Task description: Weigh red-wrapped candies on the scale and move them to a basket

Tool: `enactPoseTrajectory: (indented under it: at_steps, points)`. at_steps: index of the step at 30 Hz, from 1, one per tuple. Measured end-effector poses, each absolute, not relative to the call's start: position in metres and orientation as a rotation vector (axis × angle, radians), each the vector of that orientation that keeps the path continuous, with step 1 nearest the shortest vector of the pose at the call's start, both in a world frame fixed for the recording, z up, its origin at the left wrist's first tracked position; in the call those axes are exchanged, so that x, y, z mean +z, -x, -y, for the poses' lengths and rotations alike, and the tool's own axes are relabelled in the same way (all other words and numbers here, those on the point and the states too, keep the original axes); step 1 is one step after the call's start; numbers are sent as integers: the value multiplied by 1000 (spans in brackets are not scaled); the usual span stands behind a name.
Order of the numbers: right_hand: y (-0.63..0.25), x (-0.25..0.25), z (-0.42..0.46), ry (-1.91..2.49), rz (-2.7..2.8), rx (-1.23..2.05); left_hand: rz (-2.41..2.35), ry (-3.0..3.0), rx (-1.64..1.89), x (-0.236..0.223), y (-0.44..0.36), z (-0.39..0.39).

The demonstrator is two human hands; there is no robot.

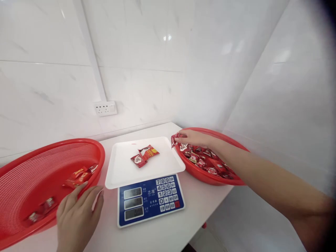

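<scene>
My right hand [193, 137] pinches a red-wrapped candy [174, 140] above the near-left rim of the right red basket [202, 178]. Many red candy packets [210, 162] lie in that basket. My left hand [78, 213] hovers by the rim of the left red basket [65, 141], its fingers apart and nothing in them. A few red packets [80, 176] rest inside the left basket. On the white tray [118, 175] of a digital scale [149, 217] sit a small dark-red packet [138, 160] and a red-and-yellow packet [149, 152].
The scale's keypad and displays face me on a white table [199, 206], between the two baskets. Behind it is a white marbled wall with a socket [105, 108]. A second wall closes in on the right. The table's right edge drops to the floor.
</scene>
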State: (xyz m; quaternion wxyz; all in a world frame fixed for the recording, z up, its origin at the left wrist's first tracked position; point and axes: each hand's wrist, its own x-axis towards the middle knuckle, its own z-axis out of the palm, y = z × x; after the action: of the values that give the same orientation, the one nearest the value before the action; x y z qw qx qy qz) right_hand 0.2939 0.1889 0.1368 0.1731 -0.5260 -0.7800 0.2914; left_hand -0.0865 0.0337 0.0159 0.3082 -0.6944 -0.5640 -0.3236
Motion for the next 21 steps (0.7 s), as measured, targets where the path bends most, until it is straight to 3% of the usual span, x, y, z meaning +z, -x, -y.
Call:
enactPoseTrajectory:
  at_steps: [6, 17, 21]
  points:
    - [-234, 139, -184, 1469, 2533, 790, 1481, 1784, -672, 22, 83, -29]
    - [-207, 138, -173, 1324, 2345, 1103, 1619, 1811, -693, 27, 75, -24]
    - [-200, 134, -172, 1394, 2419, 778, 1635, 1821, -678, 28, 74, -23]
